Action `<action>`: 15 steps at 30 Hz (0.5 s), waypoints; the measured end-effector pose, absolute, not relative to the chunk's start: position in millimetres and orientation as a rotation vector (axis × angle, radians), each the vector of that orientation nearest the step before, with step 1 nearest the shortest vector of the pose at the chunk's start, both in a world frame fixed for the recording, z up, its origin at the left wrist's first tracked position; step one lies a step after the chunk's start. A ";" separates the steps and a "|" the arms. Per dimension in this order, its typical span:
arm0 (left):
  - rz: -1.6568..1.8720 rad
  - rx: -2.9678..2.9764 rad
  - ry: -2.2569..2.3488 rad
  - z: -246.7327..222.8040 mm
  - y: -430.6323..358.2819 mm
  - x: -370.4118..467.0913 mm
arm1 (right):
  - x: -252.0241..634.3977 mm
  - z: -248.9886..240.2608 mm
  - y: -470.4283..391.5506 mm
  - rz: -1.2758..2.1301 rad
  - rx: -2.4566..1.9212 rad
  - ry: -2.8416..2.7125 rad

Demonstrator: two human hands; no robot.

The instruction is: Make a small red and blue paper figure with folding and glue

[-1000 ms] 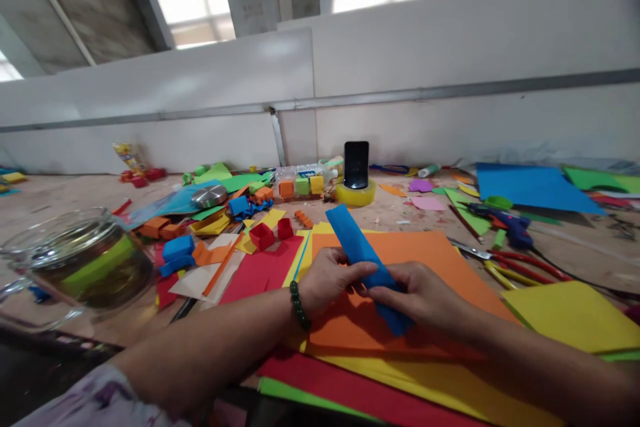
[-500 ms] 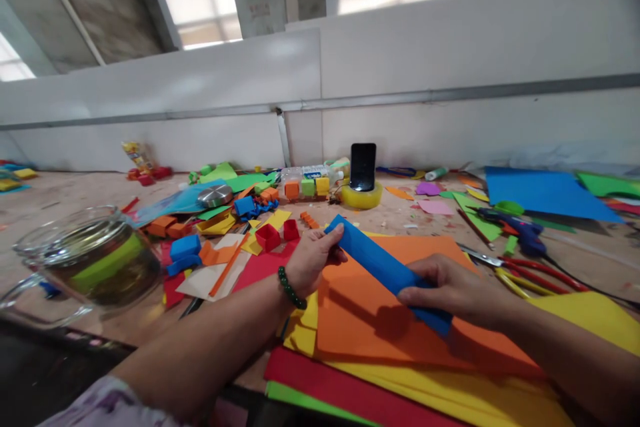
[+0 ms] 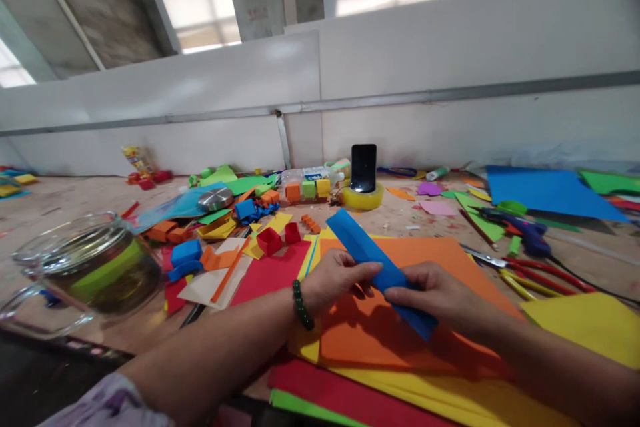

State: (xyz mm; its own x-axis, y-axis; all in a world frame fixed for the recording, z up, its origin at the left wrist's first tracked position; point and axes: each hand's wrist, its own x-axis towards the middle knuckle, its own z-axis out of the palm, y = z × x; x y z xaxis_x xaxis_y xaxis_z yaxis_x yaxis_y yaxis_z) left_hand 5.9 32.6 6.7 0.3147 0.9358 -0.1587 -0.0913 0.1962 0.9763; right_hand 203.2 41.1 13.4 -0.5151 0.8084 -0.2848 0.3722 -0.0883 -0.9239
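A long folded strip of blue paper [image 3: 350, 239] slants above an orange sheet [image 3: 450, 260], its upper end pointing up and left. My left hand [image 3: 347, 275], with a green bead bracelet at the wrist, pinches the strip near its middle. Close beside it, my right hand [image 3: 430, 290] grips the strip lower down, thumb on top. The strip's lower end sticks out below my right hand. Under the orange sheet lie yellow [image 3: 400, 387] and red sheets [image 3: 320, 383].
At the left stands a glass jug [image 3: 100, 273] of liquid. Folded paper pieces [image 3: 185, 252] spread across the middle left. A phone [image 3: 363, 168] leans upright behind yellow tape [image 3: 363, 197]. Scissors [image 3: 540, 273] and a blue glue gun [image 3: 530, 235] lie at the right.
My left hand has slid from the strip's upper end down to its middle, closer to my right hand. The strip has shifted slightly left and its upper end is now free.
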 end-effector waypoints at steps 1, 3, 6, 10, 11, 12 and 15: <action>0.927 1.125 0.989 3.9 31.6 8.4 | 200.7 13.6 39.7 1.646 -1.279 -1.834; 1.003 1.080 1.023 1.7 31.5 9.2 | 199.1 16.8 37.8 1.657 -1.271 -1.844; 1.067 0.999 1.046 5.9 33.6 5.4 | 201.7 23.3 36.8 1.634 -1.252 -1.832; 1.147 0.905 1.018 15.0 36.5 0.6 | 205.3 27.1 34.7 1.629 -1.246 -1.805; 1.182 0.886 1.024 17.0 37.2 -0.6 | 205.9 27.5 33.8 1.632 -1.246 -1.807; 1.211 0.876 1.036 18.7 38.1 -2.0 | 206.6 28.1 32.9 1.633 -1.244 -1.809; 1.247 0.878 1.068 22.5 40.8 -7.3 | 210.3 30.6 31.6 1.632 -1.240 -1.829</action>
